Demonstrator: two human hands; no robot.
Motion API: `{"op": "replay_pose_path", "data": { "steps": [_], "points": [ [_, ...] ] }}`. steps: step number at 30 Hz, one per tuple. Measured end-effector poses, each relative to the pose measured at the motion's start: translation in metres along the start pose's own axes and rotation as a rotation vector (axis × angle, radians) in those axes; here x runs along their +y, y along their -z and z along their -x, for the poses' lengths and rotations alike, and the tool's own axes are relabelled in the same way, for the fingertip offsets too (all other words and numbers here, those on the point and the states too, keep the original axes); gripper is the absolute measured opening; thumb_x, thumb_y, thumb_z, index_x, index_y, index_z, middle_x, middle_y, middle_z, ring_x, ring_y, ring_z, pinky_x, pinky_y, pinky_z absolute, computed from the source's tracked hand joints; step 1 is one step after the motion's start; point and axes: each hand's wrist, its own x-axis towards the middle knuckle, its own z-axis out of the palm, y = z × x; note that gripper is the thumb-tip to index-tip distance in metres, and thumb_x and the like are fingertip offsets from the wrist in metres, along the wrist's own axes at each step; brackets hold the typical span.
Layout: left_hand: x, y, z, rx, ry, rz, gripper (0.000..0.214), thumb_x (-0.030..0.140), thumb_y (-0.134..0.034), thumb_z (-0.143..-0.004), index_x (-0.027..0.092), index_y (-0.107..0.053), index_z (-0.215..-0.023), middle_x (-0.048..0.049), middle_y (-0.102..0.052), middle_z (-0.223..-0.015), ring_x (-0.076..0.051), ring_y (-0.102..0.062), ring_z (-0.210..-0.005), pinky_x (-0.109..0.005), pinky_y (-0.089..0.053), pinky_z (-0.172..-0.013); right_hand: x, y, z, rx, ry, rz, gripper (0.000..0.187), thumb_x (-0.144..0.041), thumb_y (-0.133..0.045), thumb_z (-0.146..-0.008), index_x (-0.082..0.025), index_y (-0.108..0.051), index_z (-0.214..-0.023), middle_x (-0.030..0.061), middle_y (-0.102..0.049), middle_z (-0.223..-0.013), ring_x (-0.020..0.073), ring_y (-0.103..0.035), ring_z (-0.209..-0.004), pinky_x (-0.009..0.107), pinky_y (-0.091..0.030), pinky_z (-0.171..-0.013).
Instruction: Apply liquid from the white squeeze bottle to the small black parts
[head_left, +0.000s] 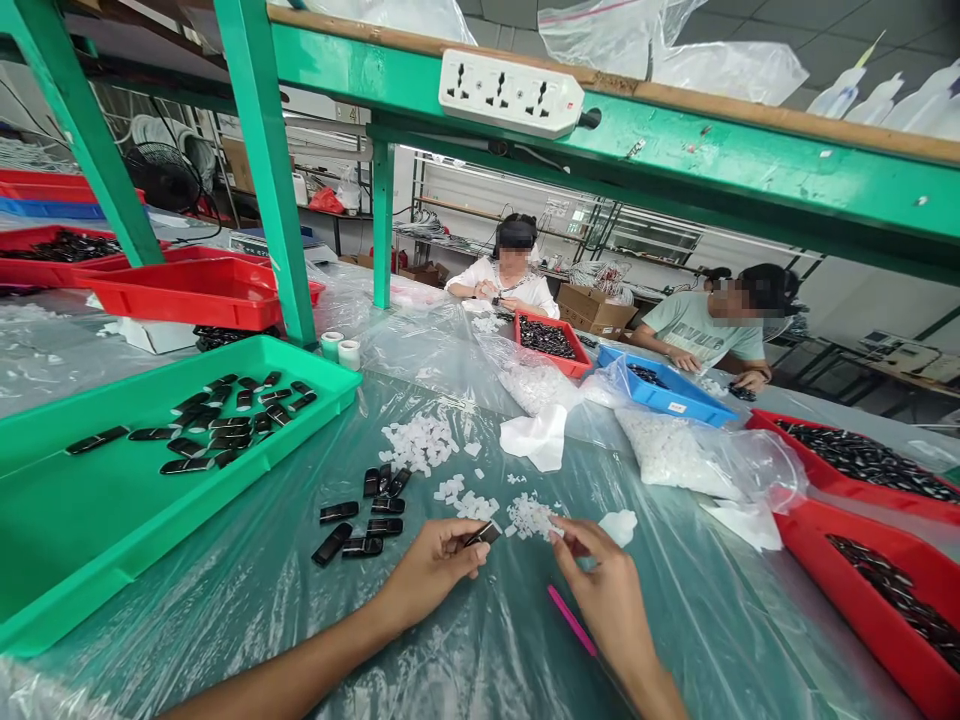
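Observation:
My left hand (442, 555) is closed around a small glossy black case (484, 533), its end sticking out past thumb and forefinger. At the edge of a pile of tiny white pieces (529, 514), my right hand (600, 570) pinches what looks like one small white piece between thumb and forefinger. Several similar black cases (364, 547) lie in a loose group left of my left hand. Behind the hands are more white pieces (420, 443) in a larger heap. A pink stick-like tool (571, 620) lies beside my right hand, partly hidden by it.
A green tray (135, 575) with black cases stands at left. Red trays (799, 525) of black parts line the right side. Bags of white pieces (667, 450) and a blue tray (705, 408) lie farther back. A green shelf frame (270, 180) rises ahead; two people sit opposite.

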Motion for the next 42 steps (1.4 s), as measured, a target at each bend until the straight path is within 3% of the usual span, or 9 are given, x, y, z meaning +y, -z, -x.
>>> {"op": "replay_pose_path", "data": {
  "steps": [4,9,15,22,30,39,42],
  "points": [
    [0.003,0.001,0.001,0.004,0.017,0.027,0.029,0.036,-0.059,-0.080,0.008,-0.066,-0.086,-0.0029,-0.054,-0.069,-0.013,-0.049,-0.063,-0.024,-0.038,-0.062,0.016,0.014,-0.006,-0.138,-0.025,0.365,0.020,-0.022,-0.047,-0.082,-0.024,-0.067,-0.079,0.0014,-0.060,-0.074,0.0161,-0.055,-0.064,0.026,-0.036,-0.056],
    [0.000,0.002,0.002,-0.001,0.052,0.050,0.029,0.036,-0.061,-0.079,0.010,-0.066,-0.091,-0.0016,-0.053,-0.067,-0.014,-0.050,-0.065,-0.025,-0.038,-0.064,0.019,0.014,-0.006,-0.226,0.026,0.521,0.026,-0.016,-0.046,-0.081,-0.023,-0.064,-0.065,0.0018,-0.059,-0.070,0.0167,-0.056,-0.068,0.025,-0.033,-0.056],
    [0.006,0.000,0.003,-0.061,0.055,0.077,0.028,0.034,-0.060,-0.080,0.009,-0.066,-0.090,-0.0023,-0.053,-0.068,-0.014,-0.049,-0.065,-0.025,-0.039,-0.066,0.015,0.007,-0.007,-0.214,0.048,0.538,0.027,-0.017,-0.046,-0.083,-0.020,-0.063,-0.062,0.0039,-0.060,-0.071,0.0182,-0.056,-0.070,0.026,-0.033,-0.058],
    [0.010,0.000,0.004,-0.058,0.070,0.066,0.027,0.035,-0.059,-0.081,0.010,-0.066,-0.090,-0.0034,-0.055,-0.070,-0.015,-0.051,-0.067,-0.026,-0.040,-0.068,0.014,0.010,-0.007,-0.173,0.048,0.521,0.016,-0.017,-0.049,-0.081,-0.021,-0.062,-0.073,0.0017,-0.061,-0.074,0.0179,-0.056,-0.073,0.025,-0.035,-0.061],
    [0.011,-0.001,0.004,-0.079,0.063,0.050,0.029,0.038,-0.059,-0.080,0.010,-0.066,-0.084,-0.0022,-0.051,-0.067,-0.014,-0.050,-0.065,-0.025,-0.039,-0.065,0.020,0.005,-0.009,-0.202,0.113,0.520,0.025,-0.017,-0.044,-0.084,-0.023,-0.068,-0.078,0.0027,-0.062,-0.074,0.0184,-0.057,-0.074,0.026,-0.036,-0.063],
    [0.010,-0.001,0.004,-0.077,0.058,0.054,0.030,0.039,-0.062,-0.077,0.011,-0.067,-0.086,-0.0034,-0.054,-0.068,-0.015,-0.050,-0.066,-0.026,-0.041,-0.067,0.014,0.001,-0.006,-0.151,0.139,0.527,0.024,-0.012,-0.043,-0.082,-0.020,-0.063,-0.072,0.0041,-0.060,-0.074,0.0199,-0.054,-0.073,0.030,-0.035,-0.068],
    [0.007,-0.001,0.004,-0.087,0.062,0.060,0.032,0.039,-0.061,-0.077,0.011,-0.067,-0.092,-0.0045,-0.057,-0.071,-0.016,-0.052,-0.068,-0.027,-0.042,-0.068,0.008,0.001,-0.005,-0.102,0.109,0.363,0.019,-0.018,-0.044,-0.084,-0.020,-0.060,-0.073,0.0040,-0.059,-0.076,0.0196,-0.053,-0.074,0.029,-0.036,-0.067]
  ]
}}
